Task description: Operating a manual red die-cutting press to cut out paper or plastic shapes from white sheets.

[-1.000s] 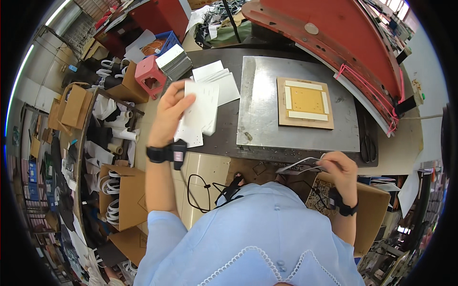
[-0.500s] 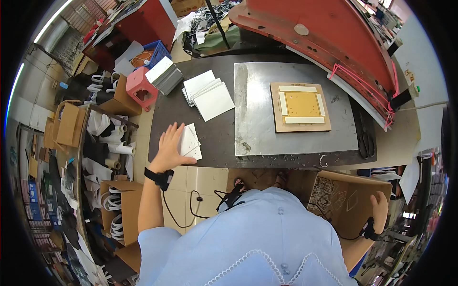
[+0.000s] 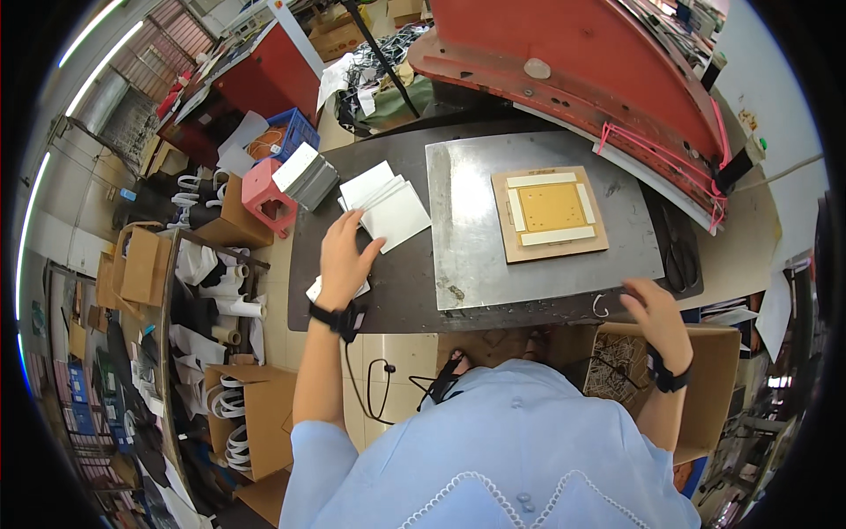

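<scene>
**Left hand down on the white sheets, right hand back at the table edge**

Since half a second earlier, I saw the right hand rise from beside the cardboard box to the metal plate's near right corner, fingers loosely spread, holding nothing. The left hand lay flat, fingers spread, pressing small white sheets left of the plate. I judged them light, thin and bendable, best pinched at an edge. More white sheets lay beyond. The box held dark scraps.
</scene>
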Tool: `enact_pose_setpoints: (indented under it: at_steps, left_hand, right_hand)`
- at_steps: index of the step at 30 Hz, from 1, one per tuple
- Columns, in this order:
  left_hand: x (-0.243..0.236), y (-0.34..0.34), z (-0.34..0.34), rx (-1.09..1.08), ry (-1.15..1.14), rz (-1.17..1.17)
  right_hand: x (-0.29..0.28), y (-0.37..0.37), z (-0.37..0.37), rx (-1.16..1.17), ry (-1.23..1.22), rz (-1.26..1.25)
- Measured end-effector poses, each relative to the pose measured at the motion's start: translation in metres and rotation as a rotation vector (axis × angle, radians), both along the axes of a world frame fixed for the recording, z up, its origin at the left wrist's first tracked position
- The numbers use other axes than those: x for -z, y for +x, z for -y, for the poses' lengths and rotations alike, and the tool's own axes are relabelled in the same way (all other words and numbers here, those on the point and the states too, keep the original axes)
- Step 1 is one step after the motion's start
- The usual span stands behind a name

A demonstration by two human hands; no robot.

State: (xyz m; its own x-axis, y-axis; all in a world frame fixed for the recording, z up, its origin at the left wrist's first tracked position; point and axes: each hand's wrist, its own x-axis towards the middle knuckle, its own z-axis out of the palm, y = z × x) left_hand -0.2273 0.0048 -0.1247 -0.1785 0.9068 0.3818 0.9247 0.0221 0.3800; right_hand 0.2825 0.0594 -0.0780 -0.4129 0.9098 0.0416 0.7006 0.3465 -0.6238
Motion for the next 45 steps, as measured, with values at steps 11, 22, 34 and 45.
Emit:
enact_pose_setpoints:
  at_steps: [11,22,34,45]
  left_hand:
    - [0.017,-0.006,-0.044,-0.219,0.166,0.231]
    - [-0.042,0.079,-0.028,-0.014,0.257,1.008]
    - [-0.035,0.197,-0.062,0.381,-0.121,0.533]
    - [-0.008,0.191,-0.082,0.357,-0.126,0.449]
  right_hand:
    - [-0.009,-0.031,-0.019,-0.200,0.065,-0.075]
    - [-0.001,-0.046,-0.024,-0.146,-0.142,-0.374]
    - [0.019,-0.049,-0.083,0.102,-0.461,-0.743]
    - [0.038,-0.089,-0.127,0.072,-0.443,-0.639]
